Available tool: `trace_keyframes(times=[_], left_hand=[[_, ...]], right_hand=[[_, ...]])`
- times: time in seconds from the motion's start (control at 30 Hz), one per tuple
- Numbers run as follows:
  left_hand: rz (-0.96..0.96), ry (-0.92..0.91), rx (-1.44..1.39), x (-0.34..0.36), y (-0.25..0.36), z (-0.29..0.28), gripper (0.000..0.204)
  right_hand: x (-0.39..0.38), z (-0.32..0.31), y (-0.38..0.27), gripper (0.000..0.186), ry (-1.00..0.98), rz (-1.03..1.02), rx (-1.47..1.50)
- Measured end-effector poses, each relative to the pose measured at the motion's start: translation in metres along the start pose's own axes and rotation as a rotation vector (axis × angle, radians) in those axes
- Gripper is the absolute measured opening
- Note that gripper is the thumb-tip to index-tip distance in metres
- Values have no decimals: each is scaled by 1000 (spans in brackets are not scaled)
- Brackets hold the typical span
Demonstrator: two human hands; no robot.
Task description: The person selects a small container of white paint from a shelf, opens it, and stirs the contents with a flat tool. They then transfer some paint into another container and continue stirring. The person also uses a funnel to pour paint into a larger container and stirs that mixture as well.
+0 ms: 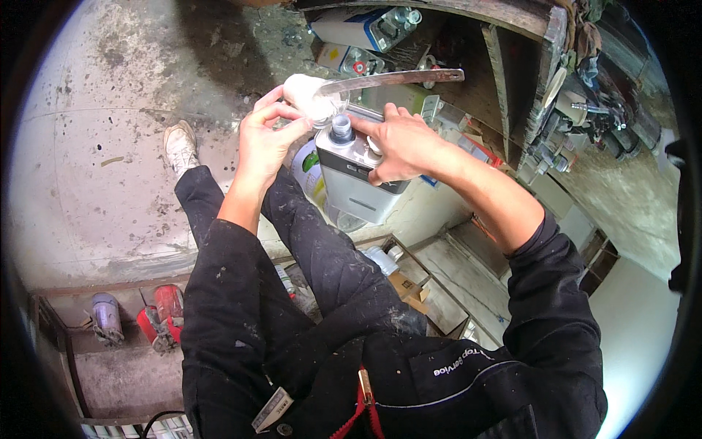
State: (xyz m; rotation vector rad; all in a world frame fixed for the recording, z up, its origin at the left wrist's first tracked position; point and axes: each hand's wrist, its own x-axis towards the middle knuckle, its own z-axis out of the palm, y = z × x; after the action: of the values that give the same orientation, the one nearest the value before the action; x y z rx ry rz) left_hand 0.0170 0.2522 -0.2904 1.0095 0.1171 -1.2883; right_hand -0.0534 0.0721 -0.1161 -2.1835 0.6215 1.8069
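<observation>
My left hand (263, 143) grips a white cup (301, 94) with a clear, translucent part toward its right, tilted beside the open spout (341, 126) of a silver metal can (358, 194). A long metal strip (413, 76) lies across the cup and extends right. My right hand (402, 150) holds the top of the can, index finger reaching toward the spout and thumb at its front edge. A white-and-green container (307, 168) is partly hidden behind the can.
A cluttered wooden shelf (496, 91) with bottles and cans (395, 26) stands ahead and right. My shoe (180, 148) rests on the stained floor (102, 190). Red (168, 303) and purple (107, 314) cylinders sit in a recess at lower left. An open box (406, 284) lies below right.
</observation>
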Motion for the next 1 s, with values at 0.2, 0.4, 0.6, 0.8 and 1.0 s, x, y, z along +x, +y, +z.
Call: trace_keyframes(times=[0.2,0.4,0.6,0.8,1.0], left_hand=[[-22,31,-25,25,12,-1,13],[-47,25,-40,33,39,-15,11],[-105,68,-72,14,70,-29,7],[-105,70,-133,-3,91,-26,7],[-155,78,-89,-11,108,-3,9]], right_hand=[[25,43,8,111,264,57,173],[120,89,10,123,617,267,572],[222,76,-2,107,880,479,689],[260,40,-9,104,1034,619,740],[211,38,9,136,928,293,939]])
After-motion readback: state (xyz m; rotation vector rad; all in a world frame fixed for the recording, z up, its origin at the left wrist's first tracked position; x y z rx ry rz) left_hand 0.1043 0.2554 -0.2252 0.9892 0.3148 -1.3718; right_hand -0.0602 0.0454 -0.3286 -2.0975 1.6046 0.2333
